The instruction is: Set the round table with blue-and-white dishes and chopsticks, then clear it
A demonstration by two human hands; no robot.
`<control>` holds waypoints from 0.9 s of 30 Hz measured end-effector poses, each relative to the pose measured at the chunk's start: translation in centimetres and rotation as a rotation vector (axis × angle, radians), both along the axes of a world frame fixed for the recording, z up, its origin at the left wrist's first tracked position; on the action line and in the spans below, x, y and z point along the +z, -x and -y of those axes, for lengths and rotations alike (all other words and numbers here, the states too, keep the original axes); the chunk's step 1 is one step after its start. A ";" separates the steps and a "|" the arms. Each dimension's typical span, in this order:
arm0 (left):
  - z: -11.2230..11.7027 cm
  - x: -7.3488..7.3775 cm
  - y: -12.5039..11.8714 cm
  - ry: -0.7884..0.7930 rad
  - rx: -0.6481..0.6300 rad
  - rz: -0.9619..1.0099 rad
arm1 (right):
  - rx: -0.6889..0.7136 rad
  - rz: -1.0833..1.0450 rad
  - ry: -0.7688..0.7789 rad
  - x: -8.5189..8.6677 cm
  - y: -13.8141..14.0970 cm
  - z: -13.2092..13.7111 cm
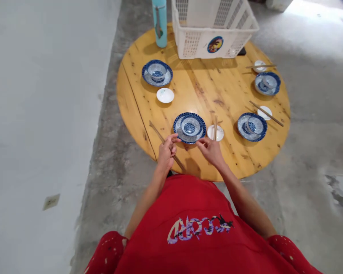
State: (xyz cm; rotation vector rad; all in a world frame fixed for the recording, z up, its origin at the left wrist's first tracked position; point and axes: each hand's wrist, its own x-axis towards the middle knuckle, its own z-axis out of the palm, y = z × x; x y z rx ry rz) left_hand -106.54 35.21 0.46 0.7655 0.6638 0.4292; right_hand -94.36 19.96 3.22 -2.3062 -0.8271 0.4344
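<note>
My left hand (167,150) rests at the near edge of the round wooden table (205,91), fingers curled toward the rim of a blue patterned plate (180,134) that carries a matching bowl (190,125). A pair of chopsticks (157,133) passes under this hand; whether the fingers grip them is unclear. My right hand (210,149) sits on the plate's right side, fingertips touching its rim. A small white dish (215,133) with chopsticks across it lies just beyond the right hand.
Three more plate-and-bowl settings stand at the far left (157,72), far right (267,83) and near right (252,126), each beside a small white dish. A white plastic crate (214,42) and a teal bottle (160,23) stand at the back. Around the table is concrete floor.
</note>
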 end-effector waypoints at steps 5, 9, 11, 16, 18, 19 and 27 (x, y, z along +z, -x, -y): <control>0.3 1.3 -0.8 0.031 -0.034 0.039 | 0.277 -0.194 -0.030 0.2 5.8 -1.7; 0.5 1.1 -0.3 0.043 -0.073 0.074 | 0.281 -0.214 0.004 -0.5 7.5 -1.9; 0.5 0.7 0.3 0.069 -0.090 0.087 | 0.272 -0.221 -0.007 -0.9 8.2 -1.9; 0.3 -0.2 1.9 0.092 -0.093 0.084 | 0.219 -0.400 -0.093 -1.5 10.3 -1.7; 0.2 -0.3 2.7 0.079 -0.068 0.087 | 0.184 -0.514 -0.114 -1.4 10.9 -1.6; 0.2 -0.3 3.0 0.071 -0.056 0.088 | 0.165 -0.572 -0.119 -1.3 11.1 -1.5; 0.6 1.0 4.6 -0.019 0.082 0.076 | 0.265 -0.782 -0.153 -0.4 10.6 -1.3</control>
